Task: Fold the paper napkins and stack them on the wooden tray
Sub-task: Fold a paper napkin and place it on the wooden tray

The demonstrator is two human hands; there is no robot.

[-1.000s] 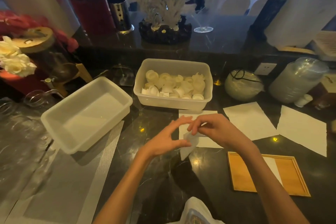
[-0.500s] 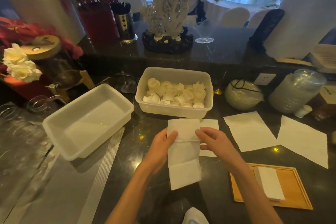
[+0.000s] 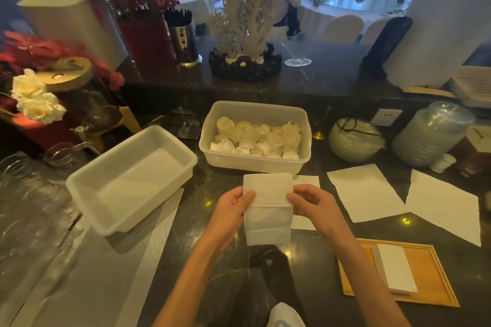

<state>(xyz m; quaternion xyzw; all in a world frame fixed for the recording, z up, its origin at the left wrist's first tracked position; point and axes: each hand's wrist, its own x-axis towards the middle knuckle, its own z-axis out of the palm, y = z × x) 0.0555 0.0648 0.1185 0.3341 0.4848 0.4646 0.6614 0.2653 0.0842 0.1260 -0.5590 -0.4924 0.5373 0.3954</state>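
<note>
Just below the middle of the frame, a paper napkin (image 3: 268,210) is hanging upright between both hands, lifted off the dark counter (image 3: 202,223). Its top portion is lying folded down over the front, with a crease line running across at about the height of the thumbs. The left hand (image 3: 231,210) is pinching the napkin's left edge, thumb on the front and fingers curled behind. The right hand (image 3: 310,202) is gripping the right edge in the same way, thumb in front.

Behind the held napkin, a flat napkin (image 3: 308,183) is lying on the counter, partly hidden. Further right, two more open sheets (image 3: 364,191) (image 3: 446,210) are lying side by side. At lower right, the wooden tray (image 3: 433,273) is sitting on the counter, carrying a folded napkin stack (image 3: 396,271) lengthwise; the right forearm is crossing the tray's left corner.

Toward the centre left, an empty plastic bin (image 3: 87,194) is sitting at an angle. Above the hands, a second bin (image 3: 255,164) is holding small white pieces.
</note>
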